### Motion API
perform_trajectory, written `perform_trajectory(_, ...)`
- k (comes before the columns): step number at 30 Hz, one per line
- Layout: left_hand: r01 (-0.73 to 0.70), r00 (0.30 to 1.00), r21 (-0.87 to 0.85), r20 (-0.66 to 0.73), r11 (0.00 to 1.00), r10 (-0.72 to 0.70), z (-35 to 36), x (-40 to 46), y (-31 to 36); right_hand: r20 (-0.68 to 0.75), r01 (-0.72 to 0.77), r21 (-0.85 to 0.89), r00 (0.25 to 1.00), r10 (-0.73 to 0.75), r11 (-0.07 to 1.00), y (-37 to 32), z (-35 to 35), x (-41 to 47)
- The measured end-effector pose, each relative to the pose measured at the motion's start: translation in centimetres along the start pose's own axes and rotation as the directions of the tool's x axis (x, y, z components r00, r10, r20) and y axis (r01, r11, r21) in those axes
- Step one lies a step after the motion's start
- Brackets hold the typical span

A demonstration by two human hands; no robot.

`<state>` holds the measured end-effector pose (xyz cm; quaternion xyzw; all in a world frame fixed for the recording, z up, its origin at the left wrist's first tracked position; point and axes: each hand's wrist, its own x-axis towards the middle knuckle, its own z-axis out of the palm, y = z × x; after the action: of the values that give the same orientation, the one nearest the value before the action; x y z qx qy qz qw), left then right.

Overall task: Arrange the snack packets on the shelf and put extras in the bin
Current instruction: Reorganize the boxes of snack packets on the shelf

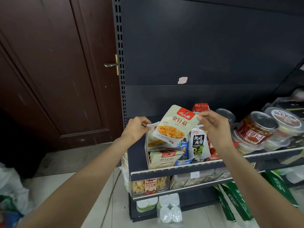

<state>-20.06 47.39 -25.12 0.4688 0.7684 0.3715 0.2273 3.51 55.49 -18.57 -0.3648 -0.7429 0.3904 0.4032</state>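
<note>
A pale cream snack packet sits a little right of the frame's centre, held up in the air above a shelf, tilted so its top leans toward the upper right. It is a flat pouch with a round hang hole at the top, a red label with white characters under that, large reddish-brown characters below, the small words "NEEDLE MUSHROOM", and a picture of a white plate heaped with orange-yellow strands. The right hand pinches the packet's upper right corner between thumb and fingertips. The left hand, just left of centre, has its fingers curled and pinches the top rear edge of an open cardboard display box that stands on the shelf directly below the packet. Inside that box, a stack of matching cream packets leans back, red labels showing. To the right of the box stand a blue packet and a white carton of seaweed snacks with dark characters on the front, and a red packet shows behind the held one. Toward the right edge of the frame, clear tubs with red labels rest on the same shelf. A dark brown door fills the left of the frame.
</note>
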Motion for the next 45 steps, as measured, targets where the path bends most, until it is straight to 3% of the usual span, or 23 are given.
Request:
perform_trajectory(6, -0.131, 0.988, 0.026, 0.086, 0.991, 0.128, -0.7, -1.2, 0.6, -0.099, 0.003, 0.121, 0.995, 0.009, 0.993, -1.4, -0.7, 0.0)
perform_trajectory(8, -0.095, 0.993, -0.062, 0.063, 0.994, 0.099, -0.9, -1.6, 1.0, -0.126, 0.010, 0.139, 0.992, 0.008, 0.990, -1.8, -0.7, -0.1)
perform_trajectory(10, 0.048, 0.997, -0.230, 0.075, 0.972, -0.032, -1.3, -2.1, 2.0, -0.149, 0.010, 0.180, 0.989, 0.018, 0.984, -2.2, -0.5, -0.2)
perform_trajectory(13, 0.274, 0.960, -0.485, 0.192, 0.830, -0.204, -2.2, -3.3, 3.5, -0.137, -0.008, 0.226, 0.990, 0.040, 0.974, -2.6, -0.2, -0.5)
perform_trajectory(16, 0.314, 0.948, -0.658, 0.256, 0.685, -0.188, -3.0, -4.0, 4.1, -0.081, -0.024, 0.272, 0.996, 0.048, 0.962, -2.9, -0.1, -1.0)
perform_trajectory(21, 0.457, 0.882, -0.755, 0.318, 0.470, -0.348, -3.8, -4.2, 4.7, -0.012, -0.006, 0.301, 1.000, 0.010, 0.954, -3.3, -0.4, -1.6)
perform_trajectory(23, 0.458, 0.884, -0.786, 0.355, 0.416, -0.302, -3.8, -4.5, 4.7, -0.016, -0.003, 0.296, 1.000, 0.008, 0.955, -3.3, -0.5, -1.7)
perform_trajectory(26, 0.377, 0.919, -0.847, 0.293, 0.374, -0.264, -3.6, -4.7, 4.4, -0.096, -0.045, 0.255, 0.993, 0.071, 0.966, -2.9, -0.6, -1.5)
perform_trajectory(29, 0.297, 0.948, -0.855, 0.212, 0.426, -0.236, -3.4, -5.2, 4.2, -0.066, -0.208, 0.254, 0.971, 0.231, 0.945, -3.0, -0.2, -1.6)
perform_trajectory(32, 0.204, 0.972, -0.830, 0.108, 0.519, -0.208, -3.0, -5.8, 4.4, 0.137, -0.448, 0.401, 0.892, 0.432, 0.799, -3.3, 0.2, -2.0)
perform_trajectory(37, -0.011, 0.998, -0.730, -0.054, 0.683, -0.042, -3.2, -7.2, 4.8, 0.217, -0.334, 0.293, 0.936, 0.278, 0.896, -2.6, -0.5, -2.9)
perform_trajectory(45, -0.137, 0.990, -0.637, -0.063, 0.758, 0.125, -3.7, -8.2, 5.5, 0.165, -0.162, 0.251, 0.979, 0.123, 0.954, -2.1, -0.9, -3.4)
